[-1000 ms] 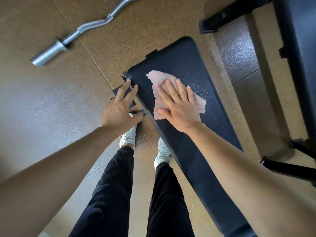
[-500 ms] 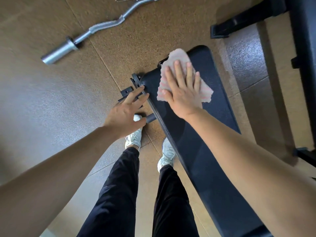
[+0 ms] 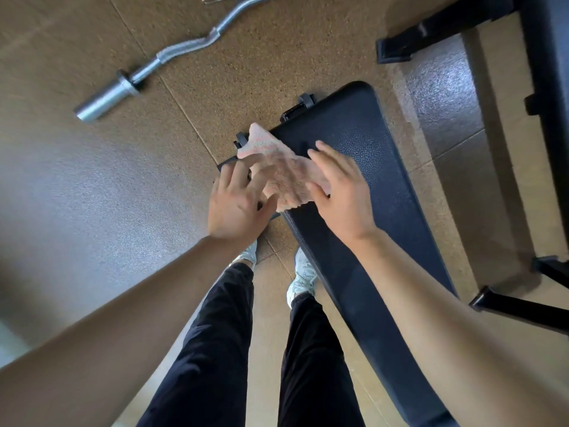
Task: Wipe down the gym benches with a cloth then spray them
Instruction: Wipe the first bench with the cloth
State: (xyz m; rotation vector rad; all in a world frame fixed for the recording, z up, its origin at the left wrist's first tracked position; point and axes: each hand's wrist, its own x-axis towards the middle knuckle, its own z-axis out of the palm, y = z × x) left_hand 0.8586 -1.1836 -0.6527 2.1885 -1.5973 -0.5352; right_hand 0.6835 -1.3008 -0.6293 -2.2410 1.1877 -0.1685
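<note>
A black padded gym bench [image 3: 363, 143] runs from the lower right up to the middle of the head view. A pink cloth [image 3: 277, 167] hangs crumpled over the bench's left edge near its far end, blurred by motion. My right hand [image 3: 341, 195] presses the cloth's right side with its thumb and spread fingers. My left hand [image 3: 237, 204] grips the cloth's left side, fingers and thumb around it, just off the bench over its frame. No spray bottle is in view.
A chrome curl bar [image 3: 160, 60] lies on the brown rubber floor at the upper left. Black frames of other equipment [image 3: 431, 29] stand at the upper and lower right. My legs and white shoes [image 3: 303, 282] stand beside the bench's left edge.
My right hand dragged the cloth from the bench's far end back to its left edge. My left hand left the frame and took hold of the cloth, which now bunches between both hands.
</note>
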